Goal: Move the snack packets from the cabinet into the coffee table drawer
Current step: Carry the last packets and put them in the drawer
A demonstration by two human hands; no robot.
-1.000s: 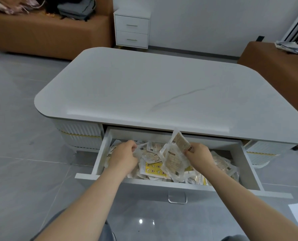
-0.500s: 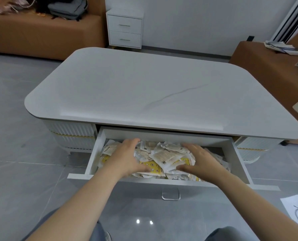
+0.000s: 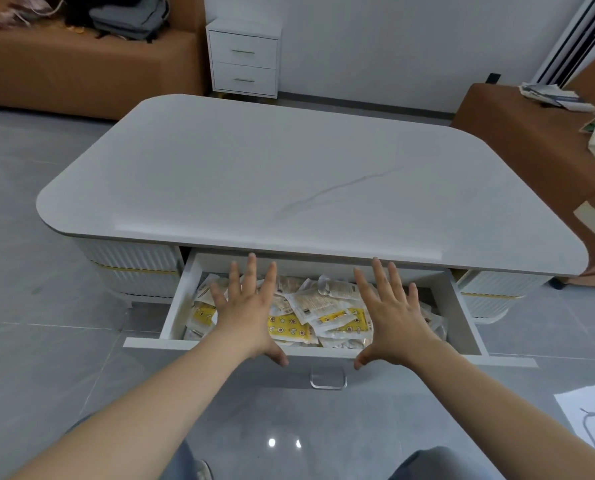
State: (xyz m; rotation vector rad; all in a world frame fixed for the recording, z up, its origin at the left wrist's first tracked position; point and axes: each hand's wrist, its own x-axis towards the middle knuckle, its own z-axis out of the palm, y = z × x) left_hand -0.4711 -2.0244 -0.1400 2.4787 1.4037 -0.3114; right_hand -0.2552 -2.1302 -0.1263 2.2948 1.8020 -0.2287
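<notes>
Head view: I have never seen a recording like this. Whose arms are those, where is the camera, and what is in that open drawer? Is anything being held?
There is no machine here. These are a person's two bare arms, filmed by one wide camera worn on the head, which looks forward and down. The left hand and the right hand are spread flat, fingers straight, over the open drawer of a white coffee table. Neither hand holds anything. Whether the palms touch the pile below cannot be told. The drawer is full of snack packets, some clear and some yellow. Behind the table stands a small white cabinet with two shut drawers, next to a brown sofa.
</notes>
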